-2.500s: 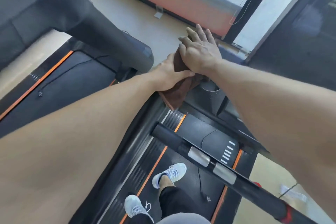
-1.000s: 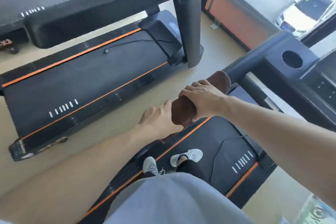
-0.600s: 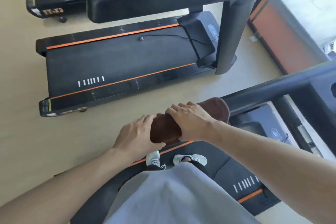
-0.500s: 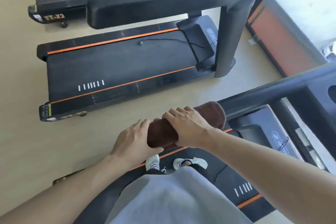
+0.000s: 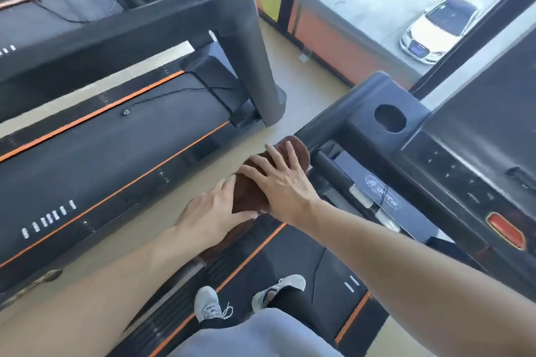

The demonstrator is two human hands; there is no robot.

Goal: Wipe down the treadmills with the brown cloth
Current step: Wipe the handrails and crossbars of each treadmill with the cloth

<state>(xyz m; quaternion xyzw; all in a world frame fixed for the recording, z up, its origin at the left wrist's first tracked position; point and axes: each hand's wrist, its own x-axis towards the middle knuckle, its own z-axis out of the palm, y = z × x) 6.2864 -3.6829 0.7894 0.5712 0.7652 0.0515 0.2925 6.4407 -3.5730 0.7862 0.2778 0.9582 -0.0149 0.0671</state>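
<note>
While draped over a treadmill handrail [image 5: 322, 124], the rumpled brown cloth [image 5: 255, 185] is pressed flat by the left hand [image 5: 211, 216] and right hand [image 5: 282, 182], fingers extended, gripping nothing.

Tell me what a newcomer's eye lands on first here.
First, the brown cloth wrapped over the treadmill handrail at centre, with the left hand and right hand pressing on it. Then the white car outside the window, upper right.
</note>
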